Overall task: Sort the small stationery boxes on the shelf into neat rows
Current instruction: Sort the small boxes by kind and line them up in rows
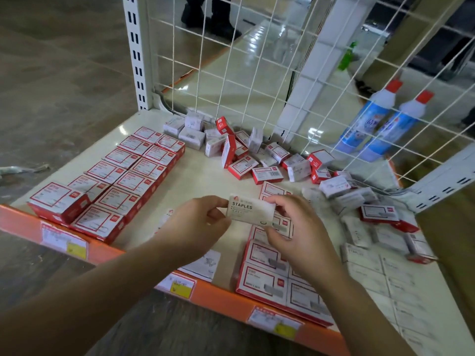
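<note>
Both hands hold one small white box marked STAPLES (250, 209) above the middle of the cream shelf (203, 176). My left hand (198, 224) pinches its left end, my right hand (295, 227) grips its right end with the thumb below. At the left, red-and-white boxes (123, 181) lie in two neat rows. Below my right hand, more red-and-white boxes (267, 268) lie in rows, with white boxes (380, 276) aligned at the far right. A loose heap of mixed boxes (244, 152) sprawls along the back.
A white wire grid (257, 73) walls the back and right of the shelf. Two blue bottles with red caps (380, 124) stand behind it. The orange front edge (218, 296) carries price labels. A slotted upright post (136, 52) rises at the back left corner.
</note>
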`<state>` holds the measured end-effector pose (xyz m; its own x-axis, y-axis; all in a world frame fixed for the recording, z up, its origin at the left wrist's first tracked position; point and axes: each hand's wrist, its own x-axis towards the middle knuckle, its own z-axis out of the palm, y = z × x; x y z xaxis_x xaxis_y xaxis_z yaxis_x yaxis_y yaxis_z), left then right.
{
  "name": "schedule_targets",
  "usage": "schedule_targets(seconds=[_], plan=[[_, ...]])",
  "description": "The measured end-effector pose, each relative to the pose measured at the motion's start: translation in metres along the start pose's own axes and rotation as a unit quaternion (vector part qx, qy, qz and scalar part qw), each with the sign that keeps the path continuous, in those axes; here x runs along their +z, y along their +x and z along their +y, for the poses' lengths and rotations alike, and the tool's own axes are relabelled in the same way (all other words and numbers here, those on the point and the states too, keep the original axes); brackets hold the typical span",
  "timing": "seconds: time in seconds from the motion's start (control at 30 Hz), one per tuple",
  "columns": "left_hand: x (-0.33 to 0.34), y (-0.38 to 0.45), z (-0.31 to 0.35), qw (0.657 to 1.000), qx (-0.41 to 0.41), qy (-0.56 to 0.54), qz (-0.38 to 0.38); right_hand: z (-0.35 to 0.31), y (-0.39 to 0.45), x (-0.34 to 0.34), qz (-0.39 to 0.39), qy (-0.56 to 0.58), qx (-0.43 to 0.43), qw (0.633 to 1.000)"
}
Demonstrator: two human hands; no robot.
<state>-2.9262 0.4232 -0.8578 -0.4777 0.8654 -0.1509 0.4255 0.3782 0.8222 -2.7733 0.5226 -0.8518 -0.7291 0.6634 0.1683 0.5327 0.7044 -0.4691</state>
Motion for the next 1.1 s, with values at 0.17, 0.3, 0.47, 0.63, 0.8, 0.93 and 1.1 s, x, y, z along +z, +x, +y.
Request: schedule_targets(seconds=[0.17,0.3,0.47,0.63,0.8,0.93,1.1], plan=[[0.007,-0.002,-0.001,1.000,0.008,-0.009,0.011,0.005,-0.001,-0.004,-0.012,-0.003,0.012,1.000],[0.009,0.000,-0.004,1.000,0.009,-0.006,0.020,0.007,-0.002,-0.003,-0.020,0.007,0.018,1.000],[0.011,0.002,-0.008,1.000,0.003,-0.001,0.021,0.007,-0.003,-0.003,-0.034,-0.001,0.005,0.999],[0.012,0.003,-0.008,1.000,0.002,-0.012,0.028,0.009,-0.004,-0.001,-0.035,-0.010,0.001,0.999],[0.015,0.003,-0.007,1.000,0.008,-0.016,0.007,0.011,-0.008,-0.003,-0.034,-0.015,0.009,0.999],[0.017,0.001,-0.009,1.000,0.008,-0.005,-0.010,0.013,-0.014,-0.005,-0.036,-0.008,0.026,0.999],[0.023,-0.001,-0.006,0.998,0.037,0.047,0.019,0.016,-0.024,-0.010,-0.029,-0.015,0.046,0.998]])
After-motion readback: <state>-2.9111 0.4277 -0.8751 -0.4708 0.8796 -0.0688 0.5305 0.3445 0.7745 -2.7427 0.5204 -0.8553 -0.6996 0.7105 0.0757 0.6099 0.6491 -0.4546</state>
